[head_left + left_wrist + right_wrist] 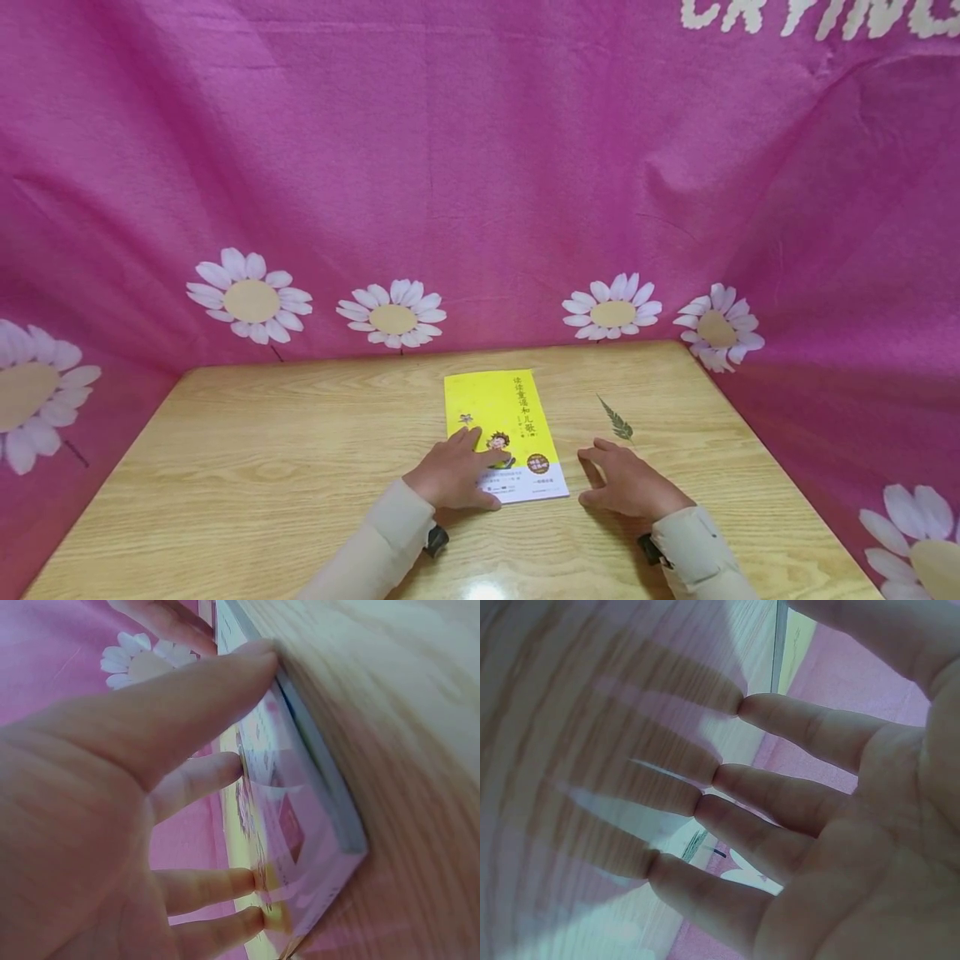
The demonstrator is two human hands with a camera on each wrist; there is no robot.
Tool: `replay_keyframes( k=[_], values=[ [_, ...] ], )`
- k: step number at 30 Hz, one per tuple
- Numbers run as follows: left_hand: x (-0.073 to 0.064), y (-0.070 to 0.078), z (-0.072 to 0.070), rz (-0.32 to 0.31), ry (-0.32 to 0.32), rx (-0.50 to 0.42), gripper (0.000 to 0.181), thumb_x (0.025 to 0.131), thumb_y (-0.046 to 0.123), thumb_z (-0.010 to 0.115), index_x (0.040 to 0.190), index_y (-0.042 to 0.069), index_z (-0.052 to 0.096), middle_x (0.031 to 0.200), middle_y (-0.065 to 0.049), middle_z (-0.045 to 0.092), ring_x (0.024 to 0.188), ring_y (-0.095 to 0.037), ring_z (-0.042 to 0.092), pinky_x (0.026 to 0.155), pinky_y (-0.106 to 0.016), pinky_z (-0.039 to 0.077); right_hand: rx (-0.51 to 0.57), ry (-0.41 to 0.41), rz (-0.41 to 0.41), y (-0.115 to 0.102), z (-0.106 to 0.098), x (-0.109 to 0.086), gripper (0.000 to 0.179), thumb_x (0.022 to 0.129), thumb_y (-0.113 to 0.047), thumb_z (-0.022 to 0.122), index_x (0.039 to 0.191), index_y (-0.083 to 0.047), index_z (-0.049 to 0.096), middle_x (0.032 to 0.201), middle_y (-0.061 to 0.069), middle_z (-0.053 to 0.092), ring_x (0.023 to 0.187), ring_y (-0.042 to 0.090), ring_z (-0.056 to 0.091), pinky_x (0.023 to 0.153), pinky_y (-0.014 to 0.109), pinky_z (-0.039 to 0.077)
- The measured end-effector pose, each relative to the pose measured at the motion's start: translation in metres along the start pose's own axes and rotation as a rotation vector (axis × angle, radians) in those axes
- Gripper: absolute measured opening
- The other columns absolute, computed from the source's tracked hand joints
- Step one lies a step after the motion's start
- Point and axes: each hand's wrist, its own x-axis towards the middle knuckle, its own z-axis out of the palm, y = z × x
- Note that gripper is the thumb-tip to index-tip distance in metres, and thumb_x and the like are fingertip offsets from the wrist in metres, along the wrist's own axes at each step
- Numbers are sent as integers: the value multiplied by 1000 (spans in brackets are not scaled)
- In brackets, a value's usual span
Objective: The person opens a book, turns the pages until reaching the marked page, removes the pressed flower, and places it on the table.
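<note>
A yellow booklet [489,398] with a white lower band, a cartoon figure and Chinese characters lies closed on the wooden table. My left hand [452,473] rests on its lower left part. In the left wrist view, spread fingertips touch the booklet's cover [300,889], while the thumb [202,694] lies over its near edge. Beside the booklet's lower right corner is my right hand [633,483], fingers extended and holding nothing. The right wrist view has its fingertips [727,772] against the tabletop. Just beyond that hand lies a green fern-like leaf [617,419].
The light wood table [262,467] reaches back to a pink cloth [480,183] printed with white daisies, which hangs behind and along both sides. A dark band [651,550] sits at the right wrist, another band [436,540] at the left, by pale sleeves.
</note>
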Motion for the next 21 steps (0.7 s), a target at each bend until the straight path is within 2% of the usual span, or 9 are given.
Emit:
replay_keyframes(
  k=[14,21],
  values=[
    [-19,-10,1,-7,20,-84,68,76,46,79,137,33,54,151,-19,33,139,-38,29,104,-59,35,13,-5,-9,4,0,-2,64,77,-26,81,130,-1,57,142,30,41,129,48,40,101,59,36],
    [-27,-20,-7,42,106,-112,78,79,49,75,146,26,44,153,-22,27,141,-40,24,108,-56,30,1,13,-47,1,-6,3,63,79,-28,80,130,0,57,142,31,40,128,50,40,101,60,36]
  ],
)
